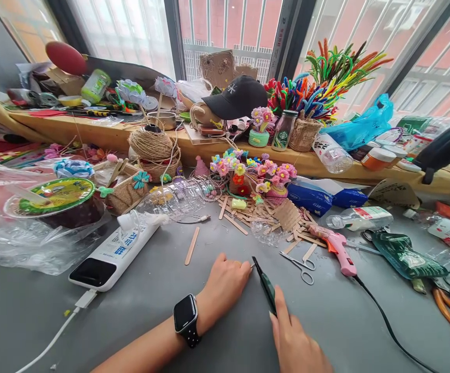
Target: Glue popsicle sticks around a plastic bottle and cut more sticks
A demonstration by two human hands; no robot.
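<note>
From the left on a grey tabletop [225, 357], one clear plastic bag [34, 254] lies crumpled around one round tub with a green-rimmed lid [57, 196]. Next comes one white rectangular device with a black screen [120, 248], a white cable plugged into its near end. One flat pale wooden craft stick [192, 246] lies alone, just beyond and to the left of my left hand [225, 280]. That arm reaches in from the lower left, wearing one black smartwatch with a dotted strap [185, 311]; the back of the hand is up, fingers curled in, pinching one thin pale piece [252, 266]. Only its end shows, poking out to the right of my fingertips, the rest hidden in the grip. Just right of that end is the tip of one slim dark-green and black hand tool [264, 285]; I cannot tell whether they touch. My right hand [297, 336] comes from the lower right, wrapped around the tool's near end, index finger laid along it, the tool slanting away and leftward. Farther right lie one pair of small silver scissors [301, 265], one pink glue gun with an orange trigger [337, 248] and one dark-green pouch [406, 256].
</note>
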